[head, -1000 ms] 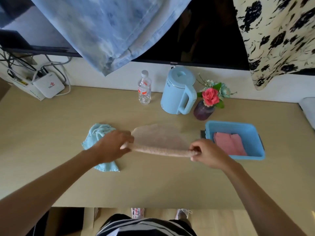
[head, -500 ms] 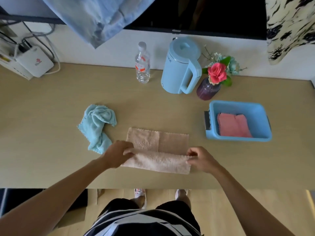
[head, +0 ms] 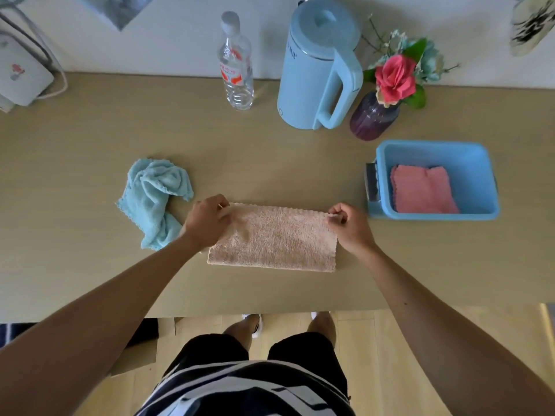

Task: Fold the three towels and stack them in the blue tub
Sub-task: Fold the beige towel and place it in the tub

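A beige towel [head: 271, 238] lies folded in half as a long rectangle near the table's front edge. My left hand [head: 205, 222] pinches its far left corner and my right hand [head: 350, 225] pinches its far right corner, both against the table. A light blue towel [head: 156, 199] lies crumpled just left of my left hand. The blue tub [head: 480, 181] stands to the right, with a folded pink towel [head: 422, 189] flat inside it.
Along the back wall stand a clear water bottle [head: 237, 64], a pale blue kettle [head: 318, 67] and a purple vase with flowers [head: 375, 115]. A white router [head: 21, 73] with cables sits at the far left. The table's front edge [head: 270, 313] runs close below the towel.
The beige towel went from held in the air to laid flat, then its near edge was carried over to the far edge, folding it in half. The camera tilted down.
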### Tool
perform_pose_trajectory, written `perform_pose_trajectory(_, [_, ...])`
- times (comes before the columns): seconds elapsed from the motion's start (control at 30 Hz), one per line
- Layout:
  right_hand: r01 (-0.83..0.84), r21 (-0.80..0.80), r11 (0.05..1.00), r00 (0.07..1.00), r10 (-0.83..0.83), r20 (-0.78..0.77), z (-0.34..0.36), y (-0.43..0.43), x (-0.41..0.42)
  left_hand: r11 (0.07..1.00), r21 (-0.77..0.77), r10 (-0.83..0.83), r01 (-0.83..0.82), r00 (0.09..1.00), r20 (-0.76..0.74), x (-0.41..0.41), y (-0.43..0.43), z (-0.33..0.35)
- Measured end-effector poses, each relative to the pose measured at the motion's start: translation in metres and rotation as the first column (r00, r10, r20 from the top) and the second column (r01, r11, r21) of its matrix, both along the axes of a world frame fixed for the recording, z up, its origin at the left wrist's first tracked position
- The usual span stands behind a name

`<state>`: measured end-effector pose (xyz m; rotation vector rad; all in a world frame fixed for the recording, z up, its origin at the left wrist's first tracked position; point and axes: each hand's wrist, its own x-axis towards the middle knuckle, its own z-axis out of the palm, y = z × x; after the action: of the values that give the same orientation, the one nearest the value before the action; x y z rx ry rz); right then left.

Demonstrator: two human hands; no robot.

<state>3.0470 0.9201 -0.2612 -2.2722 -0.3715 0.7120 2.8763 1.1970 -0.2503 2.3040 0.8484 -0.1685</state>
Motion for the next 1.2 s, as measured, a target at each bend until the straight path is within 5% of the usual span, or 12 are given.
perform_pose_trajectory(0.2, [-0.001,-0.092,0.996,0.996,0.009,0.091,-0.02,0.005,0.006,1.0,0.023,0.009,-0.009,1.0,-0.027,-0.003,0.007,-0.012])
perform_pose_trajectory(0.4, [-0.126,-0.285,0.95,0.844,0.253,0.473,-0.021,0.007,-0.015,0.883,0.412,-0.242,0.227,0.97,-0.017,-0.012,-0.021,-0.011])
perform_pose_trajectory(0.57, [-0.452,-0.328,0.83,0.757,0.551,0.351,-0.029,0.014,-0.042,0.821,0.338,-0.422,0.46,0.888,-0.184,-0.033,-0.068,-0.035])
perform_pose_trajectory(0.83, [-0.34,-0.438,0.833,0.792,0.504,0.345,-0.026,-0.009,-0.093,0.777,0.318,-0.473,0.543,0.838,-0.274,-0.017,-0.057,-0.047])
perform_pose_trajectory(0.93, [-0.417,-0.349,0.839,0.82,0.513,0.253,-0.023,-0.011,-0.119,0.714,0.339,-0.551,0.612,0.791,-0.267,0.003,-0.053,-0.034])
perform_pose_trajectory(1.1, [-0.606,-0.293,0.74,0.661,0.673,0.331,-0.029,-0.025,-0.109,0.409,0.433,-0.826,0.803,0.527,-0.197,-0.009,-0.07,-0.022])
perform_pose_trajectory(1.2, [-0.667,-0.331,0.668,0.586,0.744,0.321,-0.029,-0.03,-0.095,0.341,0.338,-0.886,0.877,0.42,-0.197,-0.03,-0.082,-0.028])
